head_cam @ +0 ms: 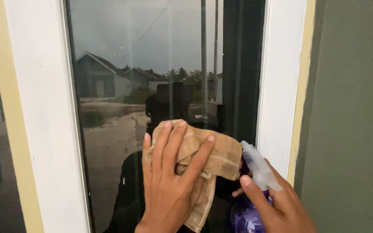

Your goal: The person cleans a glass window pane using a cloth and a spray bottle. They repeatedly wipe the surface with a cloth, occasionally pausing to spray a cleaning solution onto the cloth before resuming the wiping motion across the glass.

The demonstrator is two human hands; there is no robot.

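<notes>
- Pressing a tan cloth (208, 162) flat against the glass (121, 86), the left hand (169, 185) sits low in the pane, near its right side.
- The left fingers (173, 144) are spread and laid over the cloth, pinning it to the glass rather than clenched; the cloth bunches under them, and a tail of it hangs down beside the wrist.
- The right hand (277, 207) is at the lower right, just beside the cloth, grasping a spray bottle (253, 190).
- The right fingers are wrapped around the bottle's neck, with one finger (255, 194) lying across the front below the clear white nozzle; the purple body shows beneath the hand.
- The nozzle tilts up and left, its top almost touching the cloth's right edge.
- The glass is dark and mirrors houses, trees, poles and a dim figure.
- A white frame (277, 77) stands just right of the bottle, and another white frame bar (44, 116) runs down the left side.
- A grey-green wall (355, 108) fills the far right.
</notes>
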